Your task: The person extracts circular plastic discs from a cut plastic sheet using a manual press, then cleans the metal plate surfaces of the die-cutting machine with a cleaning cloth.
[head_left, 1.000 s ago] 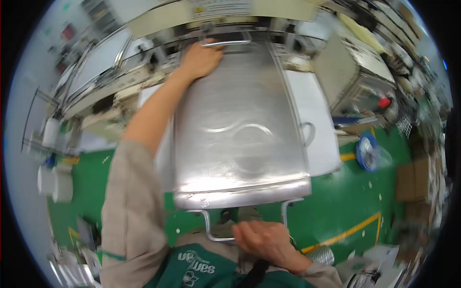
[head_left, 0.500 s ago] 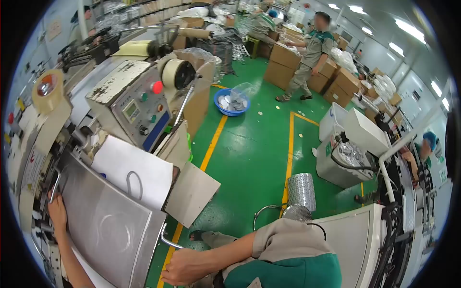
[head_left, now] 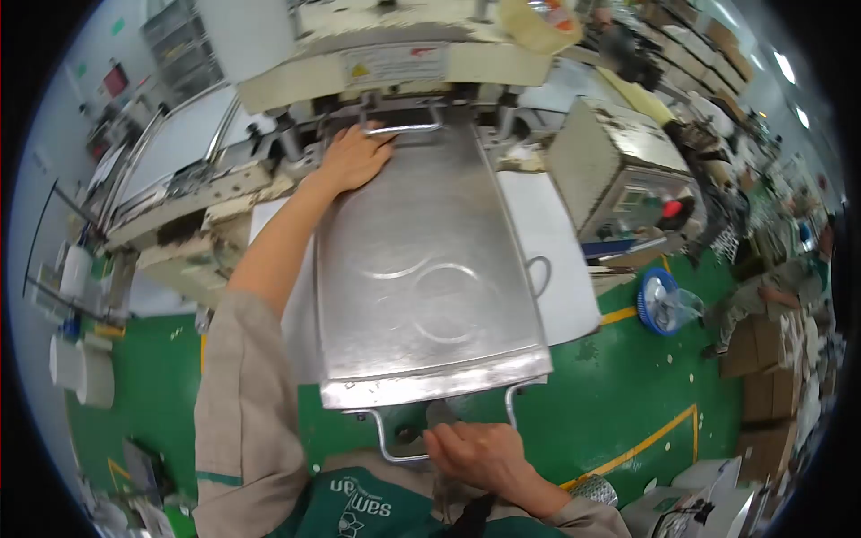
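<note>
A large shiny steel plate point(head_left: 421, 269) with faint ring marks lies tilted in front of me, its far end at a cream-coloured machine point(head_left: 395, 63). My left hand point(head_left: 354, 157) rests on the plate's far left corner, fingers by the far wire handle point(head_left: 404, 128). My right hand point(head_left: 480, 453) is closed around the near wire handle point(head_left: 395, 444) below the plate's front edge.
A control box with a red button point(head_left: 628, 184) stands to the right. A white panel with a handle point(head_left: 556, 260) lies under the plate's right side. A blue basin point(head_left: 659, 300) sits on the green floor. Cardboard boxes point(head_left: 762, 350) stack at the far right.
Half a second ago the camera looked right across the factory floor; now it looks down at the plate again. Both hands keep the same places on the plate as one second ago.
</note>
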Motion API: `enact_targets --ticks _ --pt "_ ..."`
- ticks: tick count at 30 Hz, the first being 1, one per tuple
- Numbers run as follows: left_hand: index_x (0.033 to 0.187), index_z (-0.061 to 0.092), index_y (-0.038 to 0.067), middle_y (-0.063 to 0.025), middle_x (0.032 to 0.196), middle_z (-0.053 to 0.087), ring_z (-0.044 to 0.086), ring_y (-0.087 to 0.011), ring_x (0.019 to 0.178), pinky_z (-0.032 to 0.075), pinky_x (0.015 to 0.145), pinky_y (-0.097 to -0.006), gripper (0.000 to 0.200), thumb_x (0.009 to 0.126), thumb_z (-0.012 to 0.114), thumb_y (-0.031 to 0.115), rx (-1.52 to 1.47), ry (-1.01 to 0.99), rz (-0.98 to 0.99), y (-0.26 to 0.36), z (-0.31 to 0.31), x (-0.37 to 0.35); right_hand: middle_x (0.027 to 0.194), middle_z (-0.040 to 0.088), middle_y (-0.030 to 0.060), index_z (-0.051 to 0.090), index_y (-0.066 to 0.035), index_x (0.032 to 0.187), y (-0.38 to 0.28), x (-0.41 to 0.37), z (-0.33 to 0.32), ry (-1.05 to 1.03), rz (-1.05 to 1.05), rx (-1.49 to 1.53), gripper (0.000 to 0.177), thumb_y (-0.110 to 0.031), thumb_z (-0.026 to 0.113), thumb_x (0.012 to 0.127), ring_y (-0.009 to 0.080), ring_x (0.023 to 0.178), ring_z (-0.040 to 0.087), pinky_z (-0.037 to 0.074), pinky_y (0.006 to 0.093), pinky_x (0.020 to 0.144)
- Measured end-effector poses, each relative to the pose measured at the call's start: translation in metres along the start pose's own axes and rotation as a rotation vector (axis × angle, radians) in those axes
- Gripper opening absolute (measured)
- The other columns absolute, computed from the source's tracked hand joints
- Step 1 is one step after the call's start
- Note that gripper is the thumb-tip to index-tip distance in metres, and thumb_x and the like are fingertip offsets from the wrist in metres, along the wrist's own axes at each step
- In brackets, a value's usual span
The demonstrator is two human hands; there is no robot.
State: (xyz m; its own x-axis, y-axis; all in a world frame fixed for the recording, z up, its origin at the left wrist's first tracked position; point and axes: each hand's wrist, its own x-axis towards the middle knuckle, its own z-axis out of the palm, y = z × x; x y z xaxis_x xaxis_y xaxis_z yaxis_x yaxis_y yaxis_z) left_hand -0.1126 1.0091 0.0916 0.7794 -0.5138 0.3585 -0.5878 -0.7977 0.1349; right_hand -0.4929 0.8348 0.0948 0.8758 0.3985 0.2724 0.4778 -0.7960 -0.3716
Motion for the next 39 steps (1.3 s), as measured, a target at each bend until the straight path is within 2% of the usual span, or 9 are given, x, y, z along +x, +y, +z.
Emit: enact_targets --ticks 5,8,10,15,21,25,28,34,39 --pt "0.113 0.056 0.016 -0.0124 0.121 0.05 0.047 -0.0298 0.111 0.033 0.096 -0.0459 0.037 0.087 0.033 0.028 0.113 -0.107 -0.072 0.01 -0.006 0.011 0.048 0.044 0.0 0.045 -0.012 0.057 0.0 0.004 -0.003 -0.044 0.023 -0.005 0.03 -0.02 0.06 0.081 0.0155 0.039 0.049 0.037 0.029 0.036" --pt "0.11 0.057 0.014 -0.0145 0.115 0.052 0.048 -0.031 0.108 0.033 0.096 -0.0444 0.036 0.087 0.033 0.027 -0.019 -0.059 0.022 -0.011 0.001 0.009 0.048 0.044 0.0002 0.046 -0.012 0.057 0.0 0.004 -0.002 -0.035 0.03 0.012 0.029 -0.019 0.06 0.081 0.0153 0.039 0.049 0.036 0.0292 0.036" --pt "0.122 0.046 0.017 -0.0181 0.113 0.053 0.049 -0.0329 0.106 0.032 0.098 -0.0425 0.038 0.089 0.032 0.028 -0.011 0.035 0.004 -0.023 0.01 0.002 0.049 0.044 0.0003 0.046 -0.012 0.057 0.0 0.004 -0.002 -0.03 0.031 0.001 0.029 -0.019 0.06 0.081 0.0152 0.039 0.049 0.036 0.0291 0.036" --pt "0.137 0.035 0.032 -0.0156 0.126 0.044 0.04 -0.0318 0.117 0.029 0.1 -0.0463 0.046 0.091 0.027 0.036 0.166 -0.153 0.057 -0.01 -0.001 0.009 0.049 0.043 0.0003 0.046 -0.013 0.057 0.0 0.003 0.001 -0.029 0.035 0.011 0.028 -0.019 0.06 0.081 0.0152 0.039 0.049 0.037 0.0292 0.036" --pt "0.12 0.051 0.02 -0.0129 0.116 0.051 0.052 -0.0308 0.106 0.042 0.09 -0.0451 0.038 0.089 0.031 0.029 0.063 -0.048 0.055 -0.002 -0.004 0.009 0.049 0.044 0.0008 0.046 -0.012 0.057 0.0 0.002 0.0 -0.015 0.035 0.009 0.027 -0.018 0.06 0.08 0.0154 0.04 0.049 0.037 0.0294 0.037" --pt "0.117 0.051 0.013 -0.0143 0.114 0.052 0.053 -0.0325 0.103 0.043 0.089 -0.0447 0.037 0.09 0.033 0.031 0.08 -0.103 0.007 -0.004 -0.002 0.012 0.049 0.042 0.0004 0.045 -0.013 0.057 0.0 0.0 0.003 0.001 0.025 -0.012 0.028 -0.018 0.061 0.079 0.0148 0.04 0.048 0.036 0.0292 0.037" --pt "0.121 0.049 0.018 -0.0135 0.117 0.05 0.05 -0.0305 0.108 0.041 0.091 -0.0456 0.039 0.09 0.032 0.032 0.088 -0.011 0.015 -0.008 0.007 0.012 0.049 0.042 0.0003 0.044 -0.013 0.057 0.0 0.001 0.003 0.002 0.032 -0.021 0.028 -0.018 0.061 0.079 0.0144 0.04 0.048 0.036 0.029 0.037" --pt "0.128 0.045 0.028 -0.0115 0.125 0.044 0.043 -0.026 0.117 0.035 0.096 -0.0463 0.043 0.089 0.029 0.032 0.162 -0.086 0.025 -0.006 0.004 0.014 0.049 0.041 0.0002 0.044 -0.013 0.057 0.0 0.001 0.004 0.01 0.022 -0.024 0.028 -0.018 0.06 0.08 0.0143 0.039 0.048 0.036 0.029 0.036" --pt "0.112 0.051 0.011 -0.0129 0.114 0.05 0.051 -0.0311 0.106 0.04 0.089 -0.0487 0.035 0.087 0.033 0.028 0.096 -0.088 0.039 -0.007 0.002 0.014 0.049 0.042 0.0004 0.044 -0.012 0.057 0.0 0.001 0.004 -0.001 0.021 -0.017 0.028 -0.018 0.06 0.079 0.0146 0.04 0.048 0.037 0.029 0.037"
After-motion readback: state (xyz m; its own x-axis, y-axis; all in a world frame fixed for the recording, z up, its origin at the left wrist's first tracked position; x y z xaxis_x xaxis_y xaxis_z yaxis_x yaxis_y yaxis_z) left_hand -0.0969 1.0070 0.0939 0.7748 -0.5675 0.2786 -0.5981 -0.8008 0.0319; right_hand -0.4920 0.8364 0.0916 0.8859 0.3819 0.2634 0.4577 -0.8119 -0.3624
